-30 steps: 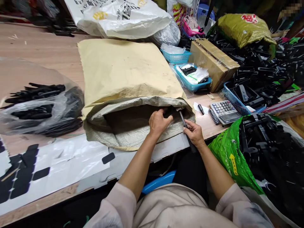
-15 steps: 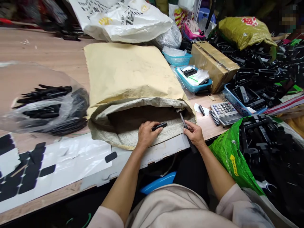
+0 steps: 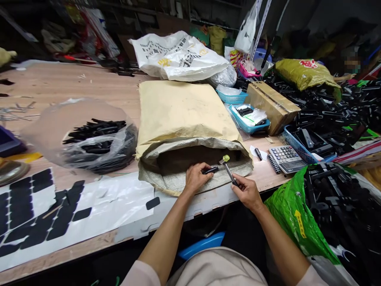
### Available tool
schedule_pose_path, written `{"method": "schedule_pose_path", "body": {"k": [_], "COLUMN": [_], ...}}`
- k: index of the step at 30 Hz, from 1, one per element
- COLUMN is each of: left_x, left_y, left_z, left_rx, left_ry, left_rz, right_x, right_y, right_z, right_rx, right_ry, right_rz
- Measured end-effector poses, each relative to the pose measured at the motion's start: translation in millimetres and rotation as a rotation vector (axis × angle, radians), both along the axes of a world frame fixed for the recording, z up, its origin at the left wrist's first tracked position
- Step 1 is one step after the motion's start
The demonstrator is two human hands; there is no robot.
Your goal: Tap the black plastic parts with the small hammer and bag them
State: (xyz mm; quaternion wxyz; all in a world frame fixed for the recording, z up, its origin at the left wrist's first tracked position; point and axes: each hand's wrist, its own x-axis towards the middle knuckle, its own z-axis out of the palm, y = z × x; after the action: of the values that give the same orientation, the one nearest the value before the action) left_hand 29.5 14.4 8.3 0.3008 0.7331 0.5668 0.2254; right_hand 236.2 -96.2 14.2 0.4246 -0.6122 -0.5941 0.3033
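My left hand [image 3: 196, 177] rests on the lower lip of an open woven sack [image 3: 184, 119] and pinches a small black plastic part [image 3: 210, 171]. Just to the right, my right hand [image 3: 247, 191] grips a thin dark-handled tool [image 3: 229, 173] whose tip carries a yellowish blob and points up toward the sack mouth. The sack lies flat on the wooden table [image 3: 74, 85], tan on top, its grey mouth facing me. Both hands are closed on what they hold.
A clear bag of black parts [image 3: 95, 141] lies left of the sack. White sheets with black pads [image 3: 44, 206] cover the near left. Right of the sack are blue baskets [image 3: 248, 119], a cardboard box [image 3: 272, 105], a calculator [image 3: 285, 157], a green bag [image 3: 290, 206] and heaps of black parts [image 3: 333, 111].
My left hand came out of the sack mouth holding a small black part and settled on the sack's lip. The right hand tilted the tool up slightly. The head lifted, showing more of the room.
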Motion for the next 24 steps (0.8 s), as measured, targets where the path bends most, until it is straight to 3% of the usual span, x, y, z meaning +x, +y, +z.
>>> {"method": "schedule_pose_path", "body": {"k": [9, 18, 24], "left_x": [-1, 0, 0], "left_y": [0, 1, -2], "left_z": [1.1, -1.1, 1.4], "left_rx": [-0.009, -0.031, -0.027], "left_ry": [-0.006, 0.013, 0.045], "left_rz": [-0.008, 0.013, 0.004], "right_x": [-9, -20, 0], "right_y": [0, 0, 11], "right_z": [3.7, 5.3, -6.1], "right_rx": [-0.008, -0.028, -0.042], "right_ry": [-0.117, -0.061, 0.037], "right_rz": [0.066, 0.123, 0.056]}}
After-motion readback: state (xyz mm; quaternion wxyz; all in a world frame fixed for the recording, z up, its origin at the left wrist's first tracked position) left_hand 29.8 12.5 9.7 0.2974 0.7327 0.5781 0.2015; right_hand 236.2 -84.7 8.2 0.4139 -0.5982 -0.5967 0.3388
